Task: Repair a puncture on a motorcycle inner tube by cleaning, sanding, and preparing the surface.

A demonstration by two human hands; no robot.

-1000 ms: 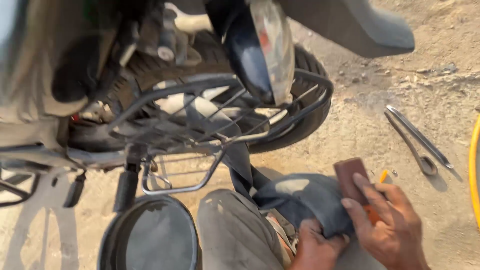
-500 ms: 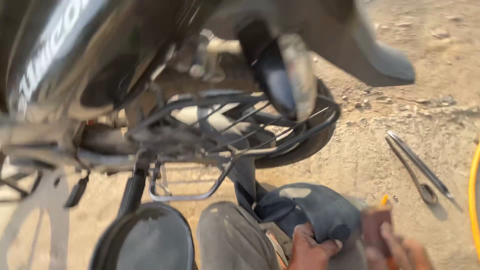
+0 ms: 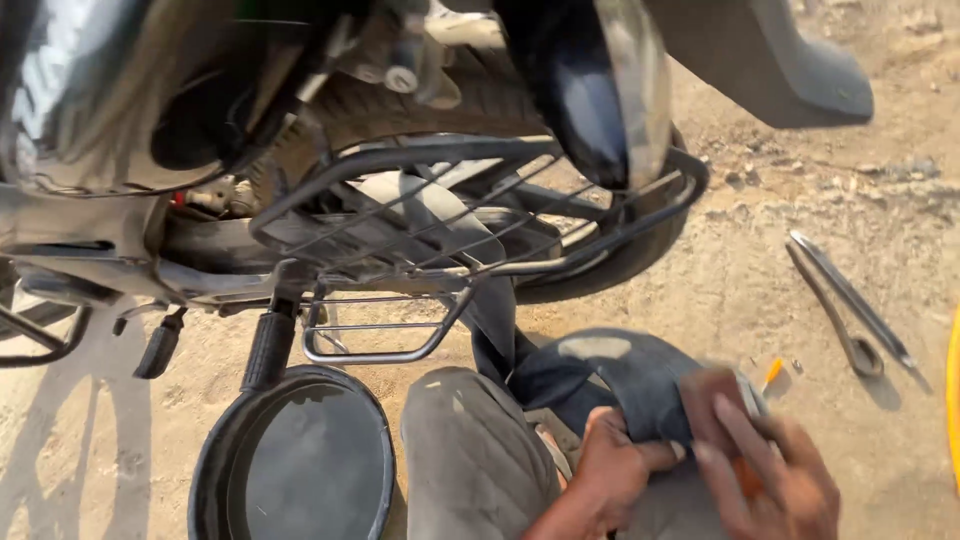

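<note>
Hands (image 3: 700, 470) press inner tube (image 3: 610, 375) beside basin (image 3: 215, 470).

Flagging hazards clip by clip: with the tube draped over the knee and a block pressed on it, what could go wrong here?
1. The right hand presses a brown block on the inner tube beside the left hand; a slip could scrape those fingers.
2. The tube lies over the knee above sandy ground; grit might foul it.
3. Tyre levers lie loose nearby, possibly underfoot.

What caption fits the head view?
Beside a motorcycle rear wheel, left hand holds an inner tube while right hand presses a brown block against it.
</note>
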